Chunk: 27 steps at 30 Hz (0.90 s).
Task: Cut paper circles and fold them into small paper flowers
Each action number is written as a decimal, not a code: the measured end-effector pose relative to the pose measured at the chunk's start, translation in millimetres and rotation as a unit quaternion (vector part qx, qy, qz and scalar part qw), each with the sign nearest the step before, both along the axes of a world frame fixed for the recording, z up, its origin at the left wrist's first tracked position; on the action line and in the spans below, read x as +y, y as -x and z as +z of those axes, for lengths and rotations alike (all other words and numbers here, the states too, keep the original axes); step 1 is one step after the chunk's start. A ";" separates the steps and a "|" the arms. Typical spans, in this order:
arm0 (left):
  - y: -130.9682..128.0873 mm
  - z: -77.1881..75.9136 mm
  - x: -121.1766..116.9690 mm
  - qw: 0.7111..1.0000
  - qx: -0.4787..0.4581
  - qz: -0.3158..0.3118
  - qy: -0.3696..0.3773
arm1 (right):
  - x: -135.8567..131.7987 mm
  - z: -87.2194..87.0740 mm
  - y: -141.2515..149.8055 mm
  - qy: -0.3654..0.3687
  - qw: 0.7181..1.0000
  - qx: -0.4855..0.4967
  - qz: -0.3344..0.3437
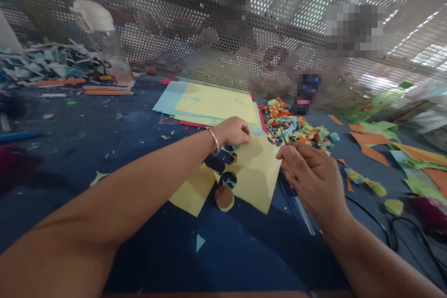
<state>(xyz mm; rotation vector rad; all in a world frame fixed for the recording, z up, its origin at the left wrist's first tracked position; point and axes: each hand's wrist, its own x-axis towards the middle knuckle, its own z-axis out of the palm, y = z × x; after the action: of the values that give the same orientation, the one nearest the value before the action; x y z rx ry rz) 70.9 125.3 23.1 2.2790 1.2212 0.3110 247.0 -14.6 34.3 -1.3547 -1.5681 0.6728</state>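
Observation:
My left hand [235, 131], a bangle at its wrist, is over the upper part of a yellow sheet [256, 174]. Its fingers are curled down, and I cannot make out what they hold, if anything. At the sheet's right edge my right hand [310, 172] is closed in a pinch; a thin dark pointed thing [282, 136] sticks up from it, its kind unclear. Round holes run along the sheet's left side, showing the blue table. A brown disc [224, 196] rests on a round yellow piece below them. Another yellow piece [193, 191] lies partly under my left forearm.
Behind my hands lies a stack of coloured sheets [216, 102]. Paper scraps [296, 125] pile up to its right, with orange strips [372, 139] farther right. A clear bottle [111, 51] stands at the back left beside pencils [108, 91]. A black cable [389, 228] lies at right.

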 end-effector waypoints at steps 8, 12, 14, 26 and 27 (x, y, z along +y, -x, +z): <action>15.7 -4.9 9.9 0.997 0.010 0.077 -0.030 | 1.3 1.3 0.3 -0.002 1.000 0.001 -0.012; 12.6 -6.4 12.8 0.995 -0.022 0.086 -0.036 | 2.0 1.3 0.5 -0.005 1.000 0.005 -0.017; 15.8 -1.3 16.3 0.992 -0.054 0.100 -0.050 | 1.7 2.0 1.5 -0.012 1.000 0.009 -0.023; 101.5 12.2 29.6 0.945 -0.066 0.289 -0.140 | 5.0 2.2 -1.5 0.014 0.998 -0.062 0.003; 108.1 10.6 26.6 0.943 -0.044 0.297 -0.147 | 5.4 2.0 -1.0 0.021 0.998 -0.063 0.014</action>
<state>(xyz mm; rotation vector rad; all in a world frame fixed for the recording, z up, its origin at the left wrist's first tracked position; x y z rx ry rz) -37.2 152.0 33.7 2.0393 1.9020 0.8540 248.0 -9.2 36.3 -1.4339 -1.6834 0.6512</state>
